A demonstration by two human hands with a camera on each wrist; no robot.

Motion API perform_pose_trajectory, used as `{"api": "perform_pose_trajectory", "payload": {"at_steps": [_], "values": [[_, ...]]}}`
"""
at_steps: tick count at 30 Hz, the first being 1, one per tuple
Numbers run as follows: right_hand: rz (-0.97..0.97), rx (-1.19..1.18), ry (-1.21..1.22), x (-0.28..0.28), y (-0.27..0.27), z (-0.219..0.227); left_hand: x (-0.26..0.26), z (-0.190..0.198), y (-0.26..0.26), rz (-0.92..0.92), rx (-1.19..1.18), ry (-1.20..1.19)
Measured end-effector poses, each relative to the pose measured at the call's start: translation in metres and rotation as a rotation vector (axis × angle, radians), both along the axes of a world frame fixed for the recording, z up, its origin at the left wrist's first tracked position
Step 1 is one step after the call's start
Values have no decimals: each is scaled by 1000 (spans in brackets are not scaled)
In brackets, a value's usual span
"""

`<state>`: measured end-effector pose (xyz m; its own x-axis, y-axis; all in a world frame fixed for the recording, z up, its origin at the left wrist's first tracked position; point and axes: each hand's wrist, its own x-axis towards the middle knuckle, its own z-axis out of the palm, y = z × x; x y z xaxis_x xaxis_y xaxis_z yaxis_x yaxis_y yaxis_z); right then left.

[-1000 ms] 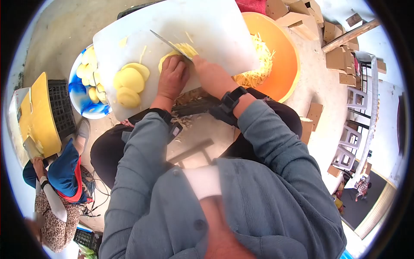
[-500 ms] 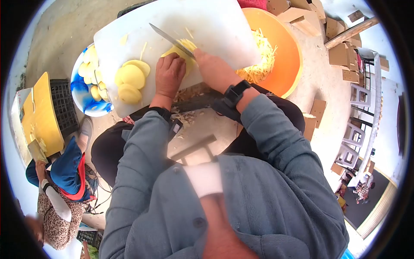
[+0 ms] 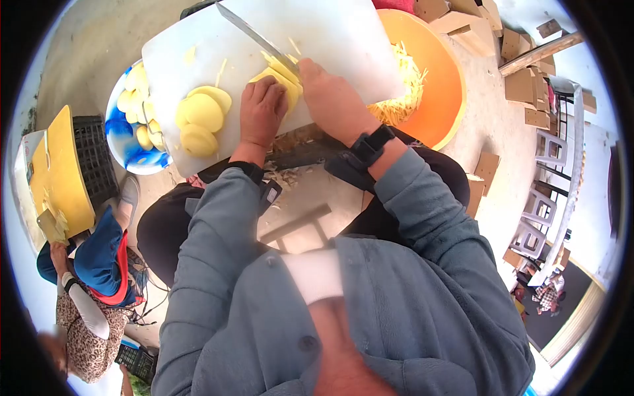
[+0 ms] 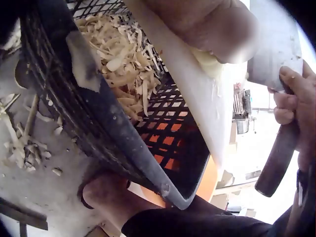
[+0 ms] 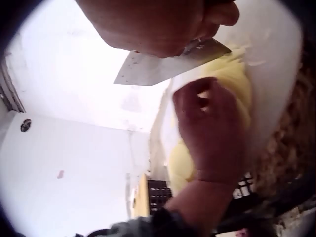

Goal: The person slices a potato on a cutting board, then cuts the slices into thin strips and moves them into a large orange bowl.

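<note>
My right hand grips a cleaver, its broad blade and dark handle clear in the left wrist view. Bent fingers of my left hand hold a stack of potato slices on the white cutting board. The blade stands beside the stack's far edge, just past the left fingertips, where thin strips show. More round potato slices lie overlapping on the board to the left of my hand.
An orange basin at right contains cut potato strips. A blue-and-white basin with potato pieces stands at left. Below the board, a black crate holds peelings. Another person works at a yellow board far left.
The cleaver's tip has swung up and away from me, and my right hand has shifted slightly right. My left hand stays on the potato slices.
</note>
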<state>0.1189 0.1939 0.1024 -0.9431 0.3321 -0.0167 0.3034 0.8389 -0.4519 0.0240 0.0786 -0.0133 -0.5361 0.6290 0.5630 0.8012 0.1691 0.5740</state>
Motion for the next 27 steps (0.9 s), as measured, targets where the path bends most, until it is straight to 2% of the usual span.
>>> {"api": "perform_pose_trajectory", "payload": {"at_steps": [2, 4, 6, 9, 12, 13, 15, 17, 21, 22, 24, 27], "values": [[24, 17, -53, 10, 0, -35, 0, -3, -1, 2, 8, 6], [41, 46, -101, 5, 4, -35, -3, -2, 3, -1, 27, 18], [47, -34, -180, 5, 10, -26, 0, -3, 1, -2, 10, 14], [2, 7, -35, 3, 6, -4, 0, -1, 0, 4, 21, 21], [17, 14, -34, 8, -2, -3, 0, -2, 0, 3, 9, 9], [17, 20, -32, 9, 0, -11, 1, -3, 1, 4, 14, 11], [60, 52, -187, 8, 1, -31, -1, -2, 2, 9, 13, 29], [63, 41, -149, 10, 7, -31, 2, -3, 0, 10, 7, 14], [17, 26, -40, 5, 0, -4, 0, -5, -1, 8, -5, 9], [17, 29, -38, 7, 0, -11, 0, -6, 0, 9, -2, 11], [65, 36, -184, 10, -3, -27, -1, -5, 3, 16, 18, 27], [72, -20, -141, 6, 1, -27, -1, -3, 0, 3, -26, 17]]}}
